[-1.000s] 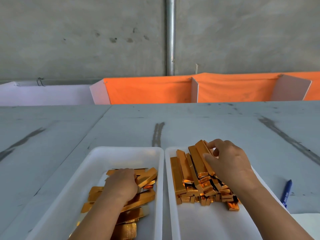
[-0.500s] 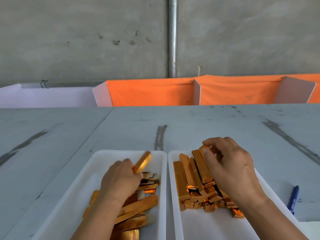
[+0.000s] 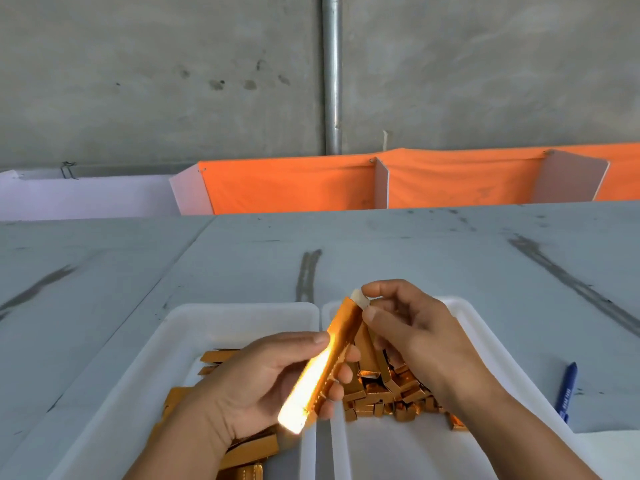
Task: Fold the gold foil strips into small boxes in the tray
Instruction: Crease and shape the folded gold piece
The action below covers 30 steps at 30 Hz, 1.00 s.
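Grey worktable (image 3: 415, 258), two white trays: one gold foil strip (image 3: 341, 336) held up between both hands.

Half a second ago the left hand (image 3: 252, 386) was lifting the strip out of the left tray (image 3: 194, 327) and the right hand (image 3: 415, 327) lay on the folded boxes (image 3: 391, 393). Now the strip slants above the gap between the trays. The left thumb and curled fingers grip its lower half (glaring white in the light), and the right thumb and forefinger pinch its pale top end. Flat strips (image 3: 214, 356) lie in the left tray, partly hidden by the left wrist, and the boxes are piled in the right tray (image 3: 478, 327). A blue pen (image 3: 566, 393) lies to the right, its white print too small to read. Behind hang orange cloth (image 3: 294, 185) and a metal pipe (image 3: 331, 74).
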Each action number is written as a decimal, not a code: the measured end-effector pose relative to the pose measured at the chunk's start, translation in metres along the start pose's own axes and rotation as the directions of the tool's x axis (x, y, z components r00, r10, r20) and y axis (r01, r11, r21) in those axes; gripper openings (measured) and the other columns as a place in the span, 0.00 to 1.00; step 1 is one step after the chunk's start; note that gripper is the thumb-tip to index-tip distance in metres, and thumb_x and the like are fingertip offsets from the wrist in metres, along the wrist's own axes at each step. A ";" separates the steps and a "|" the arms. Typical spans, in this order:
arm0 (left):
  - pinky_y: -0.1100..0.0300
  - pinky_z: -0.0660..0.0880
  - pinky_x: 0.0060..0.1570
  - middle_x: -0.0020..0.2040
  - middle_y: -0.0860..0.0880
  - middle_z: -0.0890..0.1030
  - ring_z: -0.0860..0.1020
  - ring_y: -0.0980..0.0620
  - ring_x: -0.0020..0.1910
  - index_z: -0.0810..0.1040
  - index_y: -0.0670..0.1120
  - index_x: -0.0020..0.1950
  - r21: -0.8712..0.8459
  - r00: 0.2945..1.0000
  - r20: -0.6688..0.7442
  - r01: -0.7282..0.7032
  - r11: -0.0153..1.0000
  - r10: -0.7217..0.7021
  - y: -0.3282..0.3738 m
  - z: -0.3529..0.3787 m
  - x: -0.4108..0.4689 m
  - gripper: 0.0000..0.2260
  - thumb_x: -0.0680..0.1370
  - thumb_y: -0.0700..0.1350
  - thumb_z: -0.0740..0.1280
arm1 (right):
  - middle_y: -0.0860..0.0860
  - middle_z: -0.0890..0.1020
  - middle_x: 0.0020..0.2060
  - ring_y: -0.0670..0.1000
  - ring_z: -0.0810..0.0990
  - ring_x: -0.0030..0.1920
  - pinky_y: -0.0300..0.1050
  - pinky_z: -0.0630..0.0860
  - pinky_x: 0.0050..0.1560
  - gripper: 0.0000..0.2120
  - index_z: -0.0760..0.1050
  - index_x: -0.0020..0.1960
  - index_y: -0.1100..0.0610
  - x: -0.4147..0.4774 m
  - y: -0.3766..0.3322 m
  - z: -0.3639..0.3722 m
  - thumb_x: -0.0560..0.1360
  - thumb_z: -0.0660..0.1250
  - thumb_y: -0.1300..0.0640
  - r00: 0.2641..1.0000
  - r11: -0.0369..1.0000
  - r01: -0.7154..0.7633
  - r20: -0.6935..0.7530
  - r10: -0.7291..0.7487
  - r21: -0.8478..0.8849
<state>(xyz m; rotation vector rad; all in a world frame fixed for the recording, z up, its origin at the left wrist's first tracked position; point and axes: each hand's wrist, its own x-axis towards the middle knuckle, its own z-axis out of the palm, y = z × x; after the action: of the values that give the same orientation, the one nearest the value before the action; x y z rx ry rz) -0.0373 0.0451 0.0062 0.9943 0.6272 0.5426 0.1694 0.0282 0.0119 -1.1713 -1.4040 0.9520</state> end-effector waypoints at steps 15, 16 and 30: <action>0.71 0.68 0.36 0.43 0.64 0.74 0.76 0.63 0.41 0.63 0.67 0.57 0.912 0.780 -0.357 0.173 0.372 0.515 -0.018 0.021 0.017 0.28 0.62 0.72 0.67 | 0.49 0.79 0.27 0.43 0.75 0.26 0.38 0.71 0.31 0.02 0.76 0.48 0.52 0.001 0.008 0.008 0.78 0.69 0.57 0.998 0.998 0.025 -0.055 -0.029 -0.060; 0.71 0.67 0.35 0.41 0.63 0.73 0.76 0.62 0.40 0.63 0.66 0.54 0.917 0.772 -0.359 0.185 0.355 0.525 -0.020 0.021 0.019 0.24 0.65 0.71 0.67 | 0.49 0.79 0.28 0.42 0.75 0.26 0.37 0.71 0.31 0.03 0.75 0.49 0.50 0.001 0.008 0.009 0.78 0.69 0.56 0.998 0.997 0.035 -0.053 -0.038 -0.064; 0.71 0.74 0.34 0.41 0.58 0.73 0.78 0.58 0.38 0.60 0.58 0.55 0.958 0.693 -0.285 0.236 0.164 0.663 -0.028 0.021 0.030 0.12 0.78 0.61 0.58 | 0.29 0.78 0.44 0.37 0.79 0.37 0.27 0.73 0.34 0.12 0.73 0.48 0.35 -0.002 0.009 0.018 0.77 0.69 0.54 0.976 0.915 0.137 -0.109 -0.191 -0.380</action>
<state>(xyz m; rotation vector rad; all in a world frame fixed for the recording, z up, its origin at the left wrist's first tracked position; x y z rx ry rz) 0.0019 0.0403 -0.0171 2.2656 1.6766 0.8254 0.1530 0.0287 -0.0004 -1.3434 -1.5783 0.4824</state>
